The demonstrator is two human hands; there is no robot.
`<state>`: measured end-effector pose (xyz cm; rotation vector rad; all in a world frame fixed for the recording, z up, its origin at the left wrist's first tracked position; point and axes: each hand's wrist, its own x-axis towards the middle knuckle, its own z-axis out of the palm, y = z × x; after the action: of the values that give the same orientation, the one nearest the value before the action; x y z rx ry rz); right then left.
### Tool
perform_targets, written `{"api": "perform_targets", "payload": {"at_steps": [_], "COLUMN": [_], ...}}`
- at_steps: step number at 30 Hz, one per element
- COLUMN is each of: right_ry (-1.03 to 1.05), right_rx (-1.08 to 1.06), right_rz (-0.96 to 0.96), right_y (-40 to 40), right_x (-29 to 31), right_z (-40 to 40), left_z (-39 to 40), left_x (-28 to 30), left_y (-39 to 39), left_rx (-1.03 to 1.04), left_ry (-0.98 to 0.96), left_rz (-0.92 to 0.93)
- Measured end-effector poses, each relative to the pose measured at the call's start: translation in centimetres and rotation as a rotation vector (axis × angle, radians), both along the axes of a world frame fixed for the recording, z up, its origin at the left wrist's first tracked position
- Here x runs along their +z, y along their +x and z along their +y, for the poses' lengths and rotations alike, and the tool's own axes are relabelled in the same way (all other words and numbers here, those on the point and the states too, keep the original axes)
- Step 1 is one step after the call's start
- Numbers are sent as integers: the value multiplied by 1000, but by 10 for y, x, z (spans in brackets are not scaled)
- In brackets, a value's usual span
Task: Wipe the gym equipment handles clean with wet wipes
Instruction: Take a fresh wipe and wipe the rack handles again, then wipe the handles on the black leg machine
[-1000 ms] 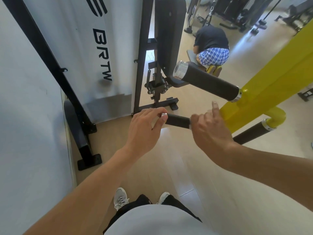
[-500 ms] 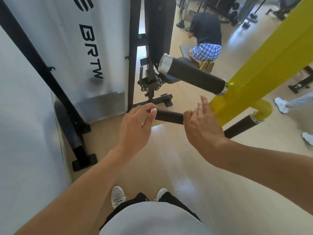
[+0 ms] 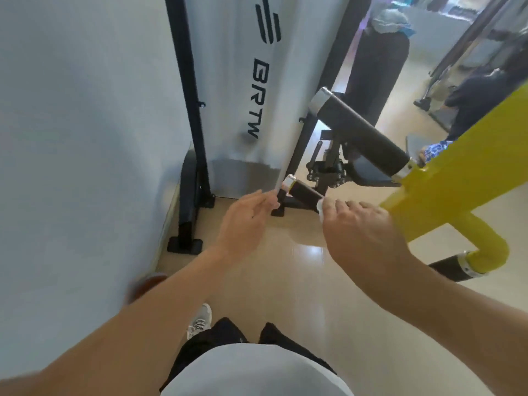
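A thin black handle with a silver end cap sticks out from the yellow machine arm. My right hand is wrapped over this handle near the arm, pressing a white wet wipe against it; only a corner of the wipe shows by my thumb. My left hand hovers just left of the end cap, fingers loosely curled and holding nothing. A thicker black roller pad sits above. Another black handle sticks out under the yellow bend at lower right.
A white wall is close on my left. A black-framed stand with a white BRTW banner and its floor feet stands ahead. A black bench frame lies behind the handle. A crouching person is at far right.
My right hand has closed down over the handle, and the wipe now shows under it. My left fingers have come off the end cap. The view has swung and the wall fills more of the left.
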<state>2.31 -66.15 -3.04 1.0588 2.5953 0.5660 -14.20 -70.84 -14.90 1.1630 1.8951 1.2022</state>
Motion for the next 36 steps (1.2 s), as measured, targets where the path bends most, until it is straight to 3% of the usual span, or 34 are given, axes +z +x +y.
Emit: {"api": "perform_targets", "payload": {"at_steps": [2,6,8,12,14,16,24,27,32,36], "right_ry": [-80,-754,-1011,-1534,-1735,-1874,-1947,-1980,-1809,-1839], "right_rx": [243,441,433,310,266,237,383,364,749,773], "right_rz": [158,163,319,539,516,355,-292,-450,-635,-822], "right_y": [6,4,-6,-20,-17,-7,78,125,226,293], "right_x": [14,11,-9,-31,-37,-48,-98,-102,-108,-114], "right_z": [-17,-49,-73,-153,-200,-243,-389,-446,-528,-579], "left_z": [-32,-120,-170,-261,-301,-339,-458,-492,-551,-589], "left_x": [-10,-10,-6,8,16,21,12,8,15,15], "left_y": [20,67,86,128,160,198,362,427,535,613], "left_rx": [207,577,806,1080,1112,1265,1768,1982,2299,2502], "left_ry": [-53,-37,-51,97,257,378,443,465,443,370], "left_rz": [-203,-345,-286,-466,-608,-615,-573,-591,-521,-470]}}
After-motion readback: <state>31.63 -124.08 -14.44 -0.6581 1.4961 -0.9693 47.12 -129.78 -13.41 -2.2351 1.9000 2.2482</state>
